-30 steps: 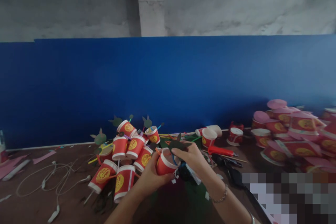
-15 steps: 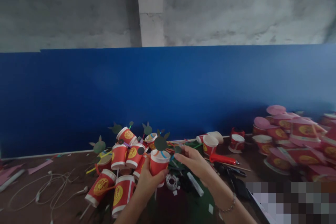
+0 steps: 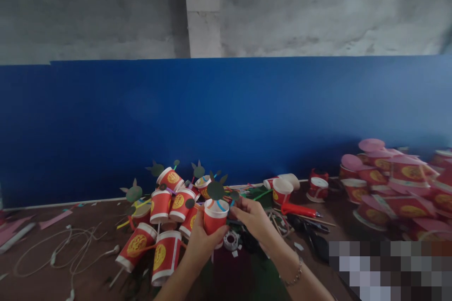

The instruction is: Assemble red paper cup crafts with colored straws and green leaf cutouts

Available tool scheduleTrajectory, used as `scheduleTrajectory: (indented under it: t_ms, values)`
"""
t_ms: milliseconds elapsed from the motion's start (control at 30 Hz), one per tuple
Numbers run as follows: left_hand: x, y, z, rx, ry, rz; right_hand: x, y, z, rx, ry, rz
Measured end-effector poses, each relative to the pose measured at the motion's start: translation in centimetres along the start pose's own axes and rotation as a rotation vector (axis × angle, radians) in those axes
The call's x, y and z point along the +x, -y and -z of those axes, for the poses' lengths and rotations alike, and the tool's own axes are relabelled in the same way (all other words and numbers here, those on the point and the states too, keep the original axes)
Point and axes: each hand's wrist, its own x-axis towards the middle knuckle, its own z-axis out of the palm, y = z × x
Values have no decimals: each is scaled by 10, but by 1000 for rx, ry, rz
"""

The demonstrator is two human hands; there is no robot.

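My left hand point(image 3: 203, 240) is wrapped round a red paper cup point(image 3: 214, 220) with a white rim, held upright. A dark green paper rabbit head point(image 3: 216, 190) with two ears stands over the cup's rim, and blue and orange strips cross its top. My right hand point(image 3: 249, 214) pinches a small dark green paper disc point(image 3: 234, 195) just right of the cup's rim. Left of my left hand lies a pile of similar red cups point(image 3: 160, 207), some with green rabbit heads, straws and coloured strips.
White earphones point(image 3: 52, 258) lie at the left. A tape roll point(image 3: 231, 241) sits below the cup. Further right are loose cups point(image 3: 282, 191), a red glue gun point(image 3: 302, 210) and a heap of red cups with pink paper point(image 3: 409, 174). A blue wall panel point(image 3: 212, 117) stands behind.
My right hand has moved slightly left and down, bringing the small disc closer to the cup's rim. The view has shifted a little. The white tube right of the tape is now out of sight.
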Motion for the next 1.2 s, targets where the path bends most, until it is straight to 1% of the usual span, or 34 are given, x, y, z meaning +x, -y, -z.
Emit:
scheduleTrajectory:
  t_ms: [100, 133, 233, 267, 300, 400, 467, 500, 567, 633, 667, 700, 800, 833, 867, 900, 933, 1033, 1100, 1200]
  values:
    - [3, 4, 2, 20, -30, 0, 0, 0, 2, -108, -17, 2]
    - [3, 5, 2, 18, -35, 2, -1, 0, 1, -125, 7, 6]
    - [3, 8, -1, -29, -45, 23, -5, -4, -5, -121, 148, -11]
    - [2, 9, -4, -54, -39, 30, -7, -6, -9, -124, 173, -23]
    - [1, 11, -6, -74, -28, 39, -8, -9, -12, -131, 175, -33]
    - [-2, 16, -12, -130, 34, 26, -8, -19, -18, -113, 127, -24]
    - [-5, 18, -13, -166, 56, 17, -4, -22, -17, -70, 106, -18]
    - [-7, 20, -12, -170, 47, -3, -2, -23, -15, -41, 94, -15]
    - [-13, 25, -10, -105, -19, -101, 5, -25, -9, 10, 37, -10]
    - [-20, 35, -9, 115, -128, -293, 14, -27, -5, 17, -43, 3]
    - [-23, 41, -10, 259, -121, -446, 20, -29, -5, -9, -81, 18]
    - [-26, 48, -12, 384, -95, -650, 26, -30, -6, -62, -110, 40]
    - [-29, 68, -22, 442, -34, -845, 49, -33, -17, -309, -155, 133]
    - [-28, 74, -26, 499, -37, -974, 56, -33, -23, -368, -162, 147]
    - [-26, 79, -29, 520, -10, -1094, 64, -33, -30, -410, -171, 156]
    - [-24, 83, -31, 533, 28, -1149, 71, -33, -38, -445, -182, 162]
    - [-21, 86, -33, 566, 68, -1169, 77, -32, -45, -474, -198, 164]
    - [-14, 92, -34, 612, 150, -1159, 88, -33, -66, -577, -238, 158]
    - [-11, 94, -33, 579, 147, -1183, 92, -35, -77, -640, -235, 160]
    - [-10, 98, -35, 529, 59, -1193, 93, -41, -85, -707, -189, 180]
